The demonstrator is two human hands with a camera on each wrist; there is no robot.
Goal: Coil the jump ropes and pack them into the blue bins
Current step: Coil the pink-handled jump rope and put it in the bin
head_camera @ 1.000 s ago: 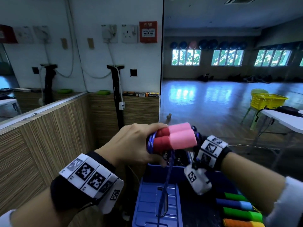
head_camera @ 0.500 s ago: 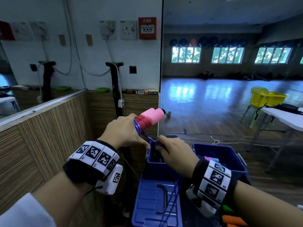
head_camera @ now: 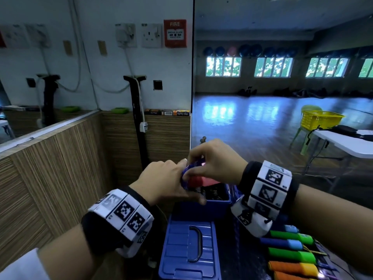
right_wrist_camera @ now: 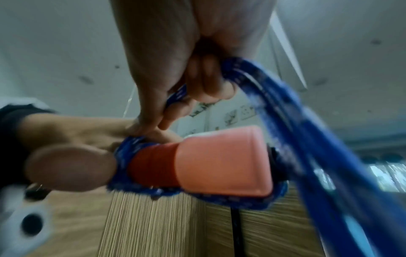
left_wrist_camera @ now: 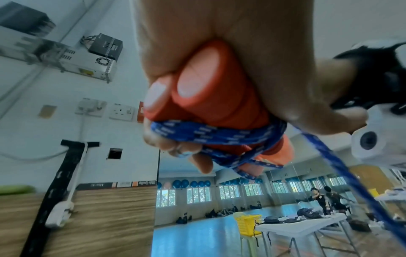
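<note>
My left hand (head_camera: 167, 182) grips the red-and-pink handles (left_wrist_camera: 215, 90) of a jump rope, held together just above a blue bin (head_camera: 210, 205). Blue rope (left_wrist_camera: 211, 137) is wound several times around the handles. My right hand (head_camera: 212, 160) pinches the blue rope (right_wrist_camera: 237, 69) right over the handles (right_wrist_camera: 219, 163) and touches the left hand. A loose length of rope (left_wrist_camera: 342, 172) hangs down toward the bin. The pink handle ends (head_camera: 207, 181) peek out under the right hand.
A blue bin lid (head_camera: 189, 249) with a black handle lies in front of the bin. Several jump ropes with green, blue and orange handles (head_camera: 290, 253) lie at the lower right. A wood-panelled wall (head_camera: 60, 168) runs on the left; a white table (head_camera: 347, 142) and yellow basket (head_camera: 321, 118) stand at the right.
My hands have dropped lower, toward the bin. The right hand rose from below the handles to over them, carrying the rope around. The handles now point away, mostly covered by the hands.
</note>
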